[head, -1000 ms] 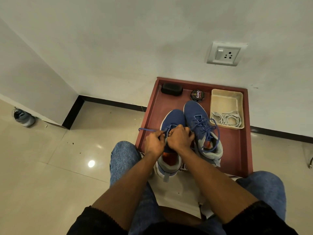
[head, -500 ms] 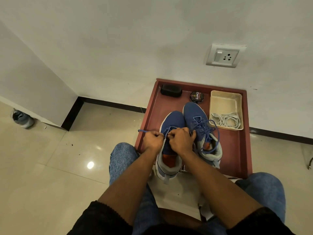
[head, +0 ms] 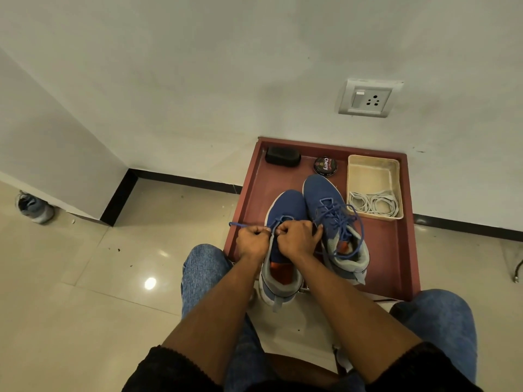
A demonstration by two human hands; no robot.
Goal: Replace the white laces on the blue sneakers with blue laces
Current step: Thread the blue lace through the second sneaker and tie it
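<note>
Both hands are curled tight over the top of one blue shoe. The left hand (head: 252, 239) pinches a blue lace (head: 237, 225), and the end of that lace sticks out to the left past the edge of the tray. The right hand (head: 297, 238) is a fist right beside it, touching it, and it seems to pinch the other part of the same lace, but the fingers hide that bit.

The left sneaker (head: 285, 213) sits under the hands with its toe pointing at the wall. Its heel hangs over the near edge of the tray. The right sneaker (head: 325, 193) stands just beside it, touching it, and it already has a blue lace with big loose loops hanging over its side.

Both shoes sit on a red tray (head: 396, 250) on the floor by the wall. At the back of the tray are a black brush (head: 282, 157) and a round polish tin (head: 325, 165). On the right side is a cream box (head: 373, 171) with the white laces (head: 373, 203) piled in its near end.

A socket (head: 368, 99) is on the wall above. Another shoe (head: 34, 206) lies far off to the left by the corner.
</note>
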